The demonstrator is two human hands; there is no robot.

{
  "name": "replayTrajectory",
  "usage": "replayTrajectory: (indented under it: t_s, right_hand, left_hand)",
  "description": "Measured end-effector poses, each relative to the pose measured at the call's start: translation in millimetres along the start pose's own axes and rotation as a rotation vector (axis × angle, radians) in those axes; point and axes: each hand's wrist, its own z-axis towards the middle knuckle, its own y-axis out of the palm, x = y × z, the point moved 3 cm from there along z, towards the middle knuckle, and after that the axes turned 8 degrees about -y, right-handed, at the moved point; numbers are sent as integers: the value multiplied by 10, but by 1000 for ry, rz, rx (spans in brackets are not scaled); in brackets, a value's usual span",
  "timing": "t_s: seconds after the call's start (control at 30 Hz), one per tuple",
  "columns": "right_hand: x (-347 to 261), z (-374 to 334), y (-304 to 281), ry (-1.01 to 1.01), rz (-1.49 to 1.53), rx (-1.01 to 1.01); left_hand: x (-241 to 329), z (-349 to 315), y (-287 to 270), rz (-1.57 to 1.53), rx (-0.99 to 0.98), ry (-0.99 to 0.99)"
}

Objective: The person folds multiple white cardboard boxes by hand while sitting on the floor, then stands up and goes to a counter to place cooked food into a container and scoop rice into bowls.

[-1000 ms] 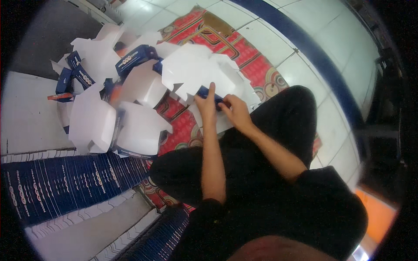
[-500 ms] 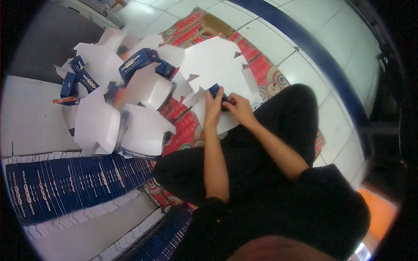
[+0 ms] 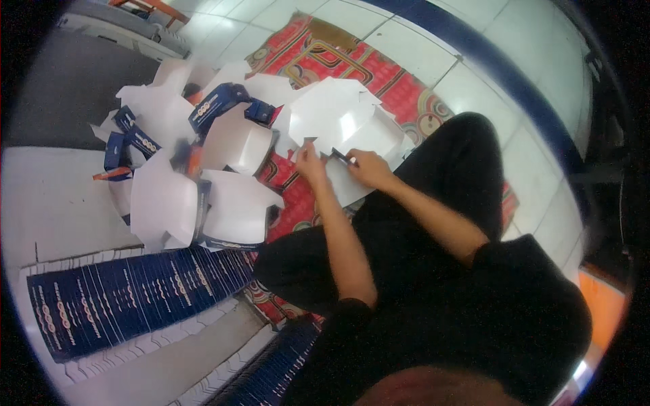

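Folded white boxes (image 3: pixel 203 183) piled left; fanned blue flat cartons (image 3: pixel 135 298) below; red patterned mat (image 3: pixel 379 74) on white tiles (image 3: pixel 447 34).

Light is moderate and even, brightest on the far floor tiles (image 3: pixel 433 40), where pale glare washes out the grout lines. The white card sheet (image 3: pixel 338 118) shows a soft sheen. Fisheye bending curves straight edges, the rim falls black, and the near foreground is blurred.

Perhaps packing workshop: stacked flat cartons (image 3: pixel 135 304), tiled floor (image 3: pixel 474 74)
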Motion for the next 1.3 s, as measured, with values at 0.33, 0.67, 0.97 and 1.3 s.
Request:
replayTrajectory:
  t_s: [0.33,0.67,0.97,1.3]
  right_hand:
    - [186,270,335,-28,49,100]
    - [215,301,310,-205,206,110]
    - [720,804,-940,182,-344,706]
    - [799,763,-728,123,10,501]
  left_hand:
    - [-226,-80,49,192,79,192]
    - [-23,-546,126,982,157,522]
    - [23,-526,68,835,327,398]
    - [8,-905,610,975,125,695]
